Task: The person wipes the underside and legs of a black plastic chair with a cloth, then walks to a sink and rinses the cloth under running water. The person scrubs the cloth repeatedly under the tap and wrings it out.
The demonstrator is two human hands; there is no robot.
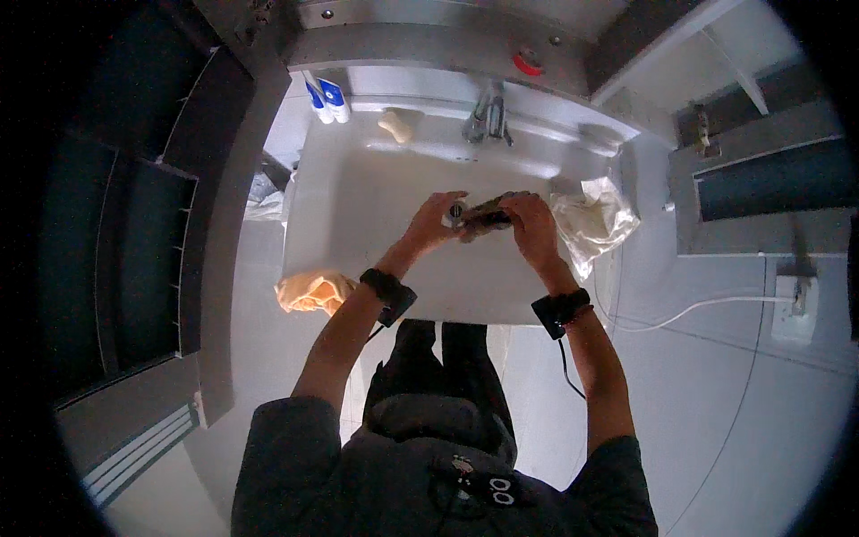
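Both hands are over the white sink (358, 206), in its middle to right part. Between them is a dark, mottled, elongated thing (486, 217) whose kind I cannot make out. My right hand (534, 224) is closed over its upper right part, fingers bent down onto it. My left hand (431, 224) is closed at its left end. By those left fingers shows a small round dark end with a pale rim (455, 211); whether it belongs to the same thing is unclear. Beyond the hands stands the chrome faucet (488, 116).
An orange cloth (315, 293) hangs at the sink's near left edge, and a crumpled whitish plastic bag (598, 219) lies on the right edge. A pale bar of soap (395, 126) and blue-and-white tubes (329, 100) sit at the back left. A white cable (689, 311) runs right.
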